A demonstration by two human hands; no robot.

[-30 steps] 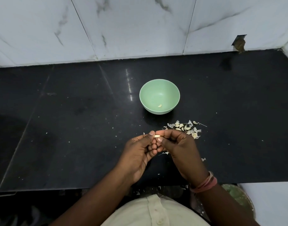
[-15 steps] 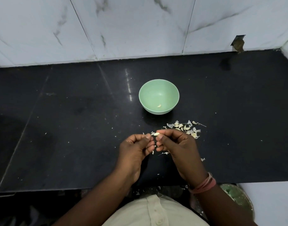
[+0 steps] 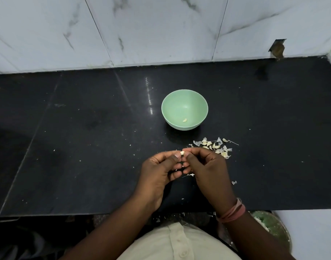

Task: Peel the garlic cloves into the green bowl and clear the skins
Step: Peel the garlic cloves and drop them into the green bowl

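Fingertips (image 3: 177,156) of both hands are pinched together on one tiny garlic clove (image 3: 182,152), thumbs and forefingers clamped on it from either side, other fingers curled underneath. So the left hand (image 3: 159,175) and right hand (image 3: 208,171) are meeting knuckle to knuckle just above the black countertop (image 3: 86,147). That clove looks pale cream and smooth, only a small bit of it showing between the nails, can't really tell how much skin is left on it.

Straight beyond the fingers sits the green bowl (image 3: 172,102), round, matte mint, plastic-looking, with exactly one peeled clove (image 3: 185,120) lying near the bottom, curved like a little crescent. Just past the right-hand fingers and off to their right is the pile of skins and cloves (image 3: 215,147), papery white flakes mixed with a few yellowish lumps, too jumbled to count properly. One thin skin sliver (image 3: 188,175) lies just under the fingers, another flake (image 3: 234,182) to the right of the right hand. Counter is glossy stone, speckled with crumbs. Pink bands (image 3: 231,212) ring the right wrist.
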